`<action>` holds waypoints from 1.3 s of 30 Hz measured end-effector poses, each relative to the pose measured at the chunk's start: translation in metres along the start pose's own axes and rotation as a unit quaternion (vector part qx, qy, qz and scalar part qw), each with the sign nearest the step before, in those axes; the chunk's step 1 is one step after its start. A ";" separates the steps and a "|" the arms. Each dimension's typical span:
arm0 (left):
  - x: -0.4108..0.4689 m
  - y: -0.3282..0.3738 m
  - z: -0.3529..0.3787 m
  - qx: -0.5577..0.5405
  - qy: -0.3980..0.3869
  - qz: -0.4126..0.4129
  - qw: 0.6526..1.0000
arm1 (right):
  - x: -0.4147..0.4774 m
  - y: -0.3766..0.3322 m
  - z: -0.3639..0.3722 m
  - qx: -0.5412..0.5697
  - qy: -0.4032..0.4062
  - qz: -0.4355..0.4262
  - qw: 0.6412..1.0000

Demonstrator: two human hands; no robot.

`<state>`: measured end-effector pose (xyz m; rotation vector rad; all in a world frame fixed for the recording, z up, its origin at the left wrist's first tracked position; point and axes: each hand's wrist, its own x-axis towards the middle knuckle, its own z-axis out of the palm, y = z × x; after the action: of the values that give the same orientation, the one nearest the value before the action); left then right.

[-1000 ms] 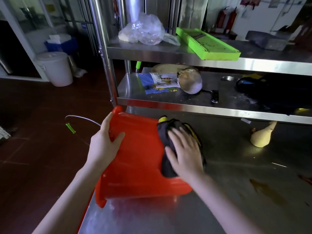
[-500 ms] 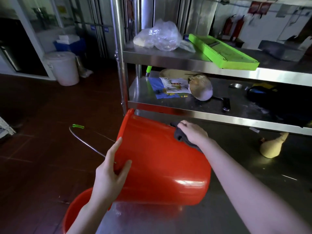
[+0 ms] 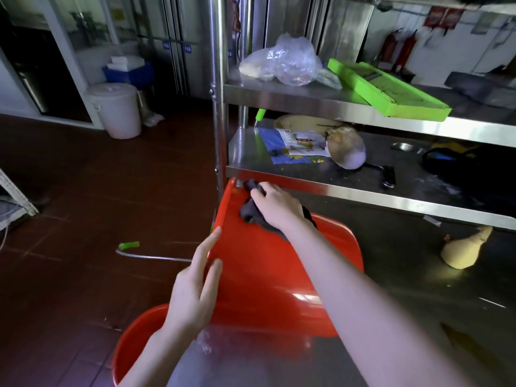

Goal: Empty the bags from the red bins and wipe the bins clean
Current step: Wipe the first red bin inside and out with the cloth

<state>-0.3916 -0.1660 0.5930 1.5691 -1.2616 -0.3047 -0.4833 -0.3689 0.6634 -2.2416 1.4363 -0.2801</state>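
Red bin [image 3: 265, 275] on its side on the steel table [image 3: 418, 303], mid-wipe

Wiping step: right hand [image 3: 276, 205] bunches the dark cloth [image 3: 250, 212] up by the rim, while the left hand [image 3: 195, 283] has flat, straight fingers steadying the wall. A second red bin [image 3: 134, 339] pokes out below the table edge. A second back the cloth was mid-wall under a flat palm, so it's travelled rimward. Next, I'd guess: roll the bin and hit the unwiped side.

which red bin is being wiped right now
The bin lying on its side on the steel table: the right hand holds a dark cloth against it, the left hand steadies it. The other bin sits lower, beside the table, untouched.
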 end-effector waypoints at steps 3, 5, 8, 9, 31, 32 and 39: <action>0.018 0.011 -0.018 0.150 -0.045 -0.067 0.985 | -0.005 0.007 0.005 -0.001 0.045 -0.027 0.999; 0.035 0.018 -0.035 0.276 -0.061 -0.141 0.949 | -0.024 0.012 0.012 -0.012 0.103 -0.095 0.990; 0.056 0.038 -0.057 0.478 -0.079 -0.169 0.858 | -0.046 0.018 0.017 -0.042 0.142 -0.190 0.971; 0.064 0.045 -0.060 0.511 -0.068 -0.151 0.844 | -0.051 0.019 0.017 -0.052 0.146 -0.203 0.967; 0.003 0.022 -0.005 0.034 0.038 -0.041 0.998 | -0.043 0.034 -0.006 -0.031 0.024 0.000 0.999; 0.002 0.022 -0.005 0.026 0.046 -0.049 0.997 | -0.044 0.035 -0.003 -0.038 0.038 -0.012 0.999; 0.043 0.037 -0.014 0.075 -0.036 -0.132 0.988 | -0.151 0.093 0.046 -0.114 0.232 -0.245 0.934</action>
<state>-0.3845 -0.1900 0.6456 1.8741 -1.1528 -0.4447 -0.6044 -0.2533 0.5894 -2.8460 1.1268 -0.8962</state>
